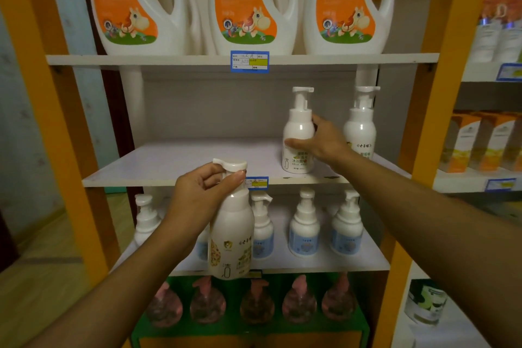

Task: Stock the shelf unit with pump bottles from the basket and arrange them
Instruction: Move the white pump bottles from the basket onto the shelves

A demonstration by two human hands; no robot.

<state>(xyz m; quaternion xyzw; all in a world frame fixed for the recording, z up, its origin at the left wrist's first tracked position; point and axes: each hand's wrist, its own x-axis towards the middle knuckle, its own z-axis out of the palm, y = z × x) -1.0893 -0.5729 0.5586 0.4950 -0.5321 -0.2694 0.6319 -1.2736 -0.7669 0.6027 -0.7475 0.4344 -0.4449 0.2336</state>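
My left hand [202, 192] grips the neck of a white pump bottle [231, 234] with a yellow-patterned label, held in the air in front of the middle shelf's edge. My right hand [322, 141] is wrapped around a second white pump bottle [298, 133] that stands upright on the middle shelf [175, 161], right of centre. A third like bottle [360, 124] stands just right of it, near the shelf's right side. The basket is out of view.
Three large white jugs with orange labels [248, 3] fill the top shelf. The shelf below holds a row of blue-labelled pump bottles [305, 223]. Pink pump bottles [257, 302] stand lower still. Orange uprights [59, 121] frame the unit; another stocked rack [480, 144] is at right.
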